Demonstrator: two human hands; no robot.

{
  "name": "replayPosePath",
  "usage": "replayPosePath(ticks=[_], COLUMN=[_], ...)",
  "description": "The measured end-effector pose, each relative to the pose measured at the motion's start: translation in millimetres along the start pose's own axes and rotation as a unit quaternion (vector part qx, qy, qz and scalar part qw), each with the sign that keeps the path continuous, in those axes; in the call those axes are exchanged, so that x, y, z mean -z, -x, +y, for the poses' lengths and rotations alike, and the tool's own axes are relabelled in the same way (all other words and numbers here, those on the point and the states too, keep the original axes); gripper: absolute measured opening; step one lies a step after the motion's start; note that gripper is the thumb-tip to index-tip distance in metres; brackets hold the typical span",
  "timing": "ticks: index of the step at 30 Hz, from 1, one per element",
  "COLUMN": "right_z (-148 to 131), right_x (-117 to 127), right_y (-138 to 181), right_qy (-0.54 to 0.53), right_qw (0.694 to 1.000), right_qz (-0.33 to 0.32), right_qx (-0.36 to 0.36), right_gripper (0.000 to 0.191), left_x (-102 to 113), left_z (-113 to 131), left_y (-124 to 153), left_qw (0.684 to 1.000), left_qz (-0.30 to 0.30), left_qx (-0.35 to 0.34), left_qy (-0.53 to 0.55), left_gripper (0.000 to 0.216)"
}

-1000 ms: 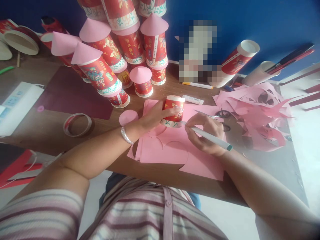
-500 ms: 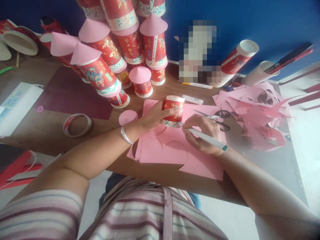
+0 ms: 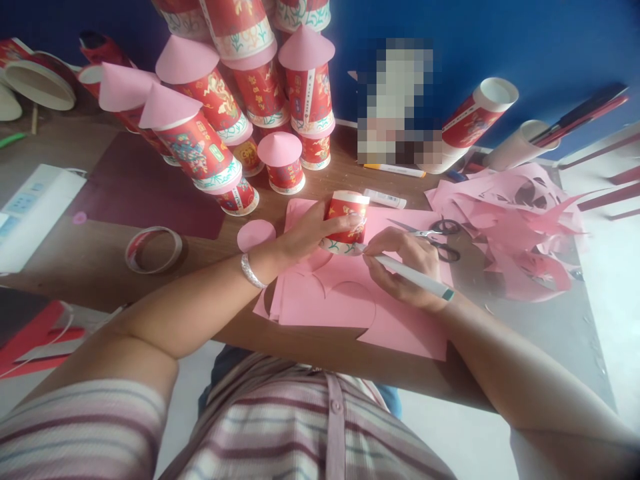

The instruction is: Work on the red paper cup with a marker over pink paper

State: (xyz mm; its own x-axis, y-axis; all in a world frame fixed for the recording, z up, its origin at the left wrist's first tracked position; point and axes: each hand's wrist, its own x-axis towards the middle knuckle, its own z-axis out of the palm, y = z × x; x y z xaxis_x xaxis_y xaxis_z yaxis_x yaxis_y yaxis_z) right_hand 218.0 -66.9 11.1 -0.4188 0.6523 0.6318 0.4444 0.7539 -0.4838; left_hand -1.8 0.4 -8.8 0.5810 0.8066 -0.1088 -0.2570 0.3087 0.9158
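My left hand point(image 3: 306, 235) is wrapped round a small red paper cup point(image 3: 347, 223) that stands upside down on pink paper sheets point(image 3: 350, 300). My right hand point(image 3: 405, 267) pinches a white pen point(image 3: 415, 278) with a green end, its tip at the cup's rim on the near right side. A silver bracelet point(image 3: 251, 271) sits on my left wrist. Curved cut-outs show in the pink paper just below the cup. A pink paper circle point(image 3: 256, 234) lies to the left of the sheets.
Stacked red cups with pink cone lids point(image 3: 200, 133) fill the back of the wooden table. Scissors point(image 3: 436, 235) and a heap of pink scraps point(image 3: 520, 220) lie to the right. A tape ring point(image 3: 154, 249) and a white power strip point(image 3: 30, 210) are at left; a glue stick point(image 3: 385, 198) lies behind the cup.
My right hand and the pen have slid slightly left along the cup's rim. The left hand and cup have stayed still.
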Motion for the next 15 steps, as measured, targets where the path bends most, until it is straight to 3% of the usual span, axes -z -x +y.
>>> replayPosePath(ticks=[15], right_z=[-1.3], right_x=[1.5], right_y=[0.1], right_qy=[0.019], right_qw=[1.0], right_qz=[0.004], right_qx=[-0.004], right_gripper=[0.033], left_x=[0.0], left_z=[1.8], left_y=[0.9], left_qw=[1.0], left_qz=[0.016], left_qx=[0.005], left_qy=[0.006], left_gripper=[0.056])
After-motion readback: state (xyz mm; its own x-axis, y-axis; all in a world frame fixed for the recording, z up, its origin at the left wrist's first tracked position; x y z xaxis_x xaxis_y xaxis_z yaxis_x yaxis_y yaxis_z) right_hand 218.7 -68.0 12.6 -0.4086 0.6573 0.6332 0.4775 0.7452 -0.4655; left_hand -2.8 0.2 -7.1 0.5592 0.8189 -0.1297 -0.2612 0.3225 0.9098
